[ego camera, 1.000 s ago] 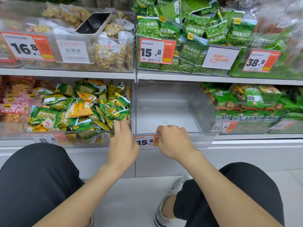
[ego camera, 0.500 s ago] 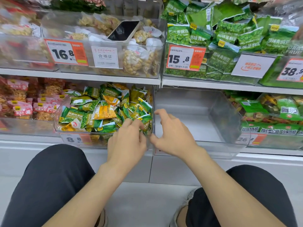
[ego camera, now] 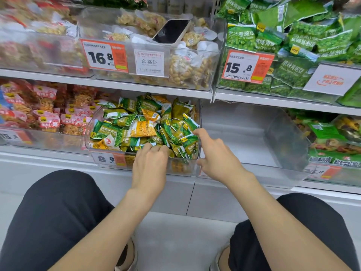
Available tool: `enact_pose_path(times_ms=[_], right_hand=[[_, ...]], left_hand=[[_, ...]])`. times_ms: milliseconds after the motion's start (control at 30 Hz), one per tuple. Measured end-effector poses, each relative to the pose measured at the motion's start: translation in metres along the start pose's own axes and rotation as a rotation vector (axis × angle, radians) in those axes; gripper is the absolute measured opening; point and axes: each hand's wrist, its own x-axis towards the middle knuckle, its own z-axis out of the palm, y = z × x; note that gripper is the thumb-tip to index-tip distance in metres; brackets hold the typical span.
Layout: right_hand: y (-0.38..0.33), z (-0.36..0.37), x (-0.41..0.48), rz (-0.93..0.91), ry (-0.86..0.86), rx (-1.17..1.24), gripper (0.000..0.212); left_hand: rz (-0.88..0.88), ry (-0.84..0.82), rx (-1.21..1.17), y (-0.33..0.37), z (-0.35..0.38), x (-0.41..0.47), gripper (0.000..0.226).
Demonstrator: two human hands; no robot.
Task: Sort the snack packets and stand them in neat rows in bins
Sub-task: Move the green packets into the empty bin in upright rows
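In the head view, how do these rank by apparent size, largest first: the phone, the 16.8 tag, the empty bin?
1. empty bin
2. 16.8 tag
3. phone, which lies tilted and farther back, so its true size is unsure.

We read 合格证 on the white card [ego camera: 149, 63]. Left of it an orange tag [ego camera: 104, 55] says 16.8; right of it, a second tag [ego camera: 247, 66] says 15.8. Below it, the packet bin [ego camera: 183, 168] shows 8.8.

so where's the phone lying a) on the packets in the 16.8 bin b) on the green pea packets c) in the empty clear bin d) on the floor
a: the phone lies on the pale snack packets in the upper-shelf bin with the 16.8 tag.
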Motion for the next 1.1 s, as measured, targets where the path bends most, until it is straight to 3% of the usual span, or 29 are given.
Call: enact_pose_path(times_ms=[400,533,633,767,900,1000,1100], right_hand=[[-0.014,-0.005,-0.008,-0.052,-0.032,0.007,0.097],[-0.020,-0.001,-0.009,-0.033,0.012,0.007,0.093],[-0.021,0.001,-0.009,0.004,0.043,0.031,0.087],[-0.019,-0.002,-0.006,0.034,0.271,-0.165,0.057],[-0.018,-0.002,0.001,-0.137,0.213,-0.215,0.055],[-0.018,0.003,0.006,-0.143,0.138,-0.340,0.054],[-0.018,0.006,0.011,-0.090,0.111,-0.318,0.049]], left_hand=[[0.053,-0.099,-0.110,-0.014,-0.008,-0.008,0.048],[0.050,-0.141,-0.031,-0.011,-0.017,-0.007,0.045],[0.028,-0.148,-0.086,-0.009,-0.029,-0.007,0.025],[0.017,0.005,-0.264,-0.009,-0.046,-0.003,0.012],[0.080,0.038,-0.370,-0.006,-0.046,0.014,0.022],[0.112,-0.069,-0.332,-0.001,-0.033,0.032,0.039],[0.061,-0.178,-0.308,0.006,-0.030,0.046,0.049]])
